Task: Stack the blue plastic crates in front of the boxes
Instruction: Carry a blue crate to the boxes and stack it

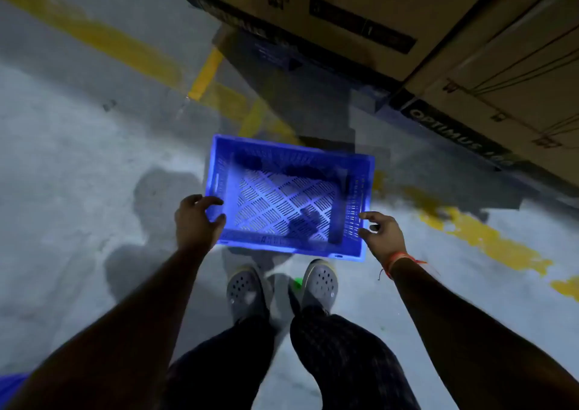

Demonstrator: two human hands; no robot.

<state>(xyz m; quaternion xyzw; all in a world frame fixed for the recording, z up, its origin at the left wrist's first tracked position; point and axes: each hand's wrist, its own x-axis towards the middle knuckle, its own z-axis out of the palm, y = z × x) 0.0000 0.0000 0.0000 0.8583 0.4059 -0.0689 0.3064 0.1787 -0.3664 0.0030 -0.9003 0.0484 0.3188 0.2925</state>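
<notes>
Bare forearms, orange thread band [395,260] on the right wrist, dark faintly checked trousers [338,356], grey perforated clogs [319,281] — pale-edged soles

An empty blue slatted crate [289,195] sits upright on the floor, near the stacked cardboard boxes [488,74].

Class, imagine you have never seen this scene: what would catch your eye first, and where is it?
The bright blue crate jumps out at the middle of the view, on the grey floor just ahead of the person's grey clogs. The left hand and right hand flank its near corners with fingers loosely spread. Beyond it, brown cardboard boxes fill the top right, and worn yellow floor lines cross the ground.
</notes>
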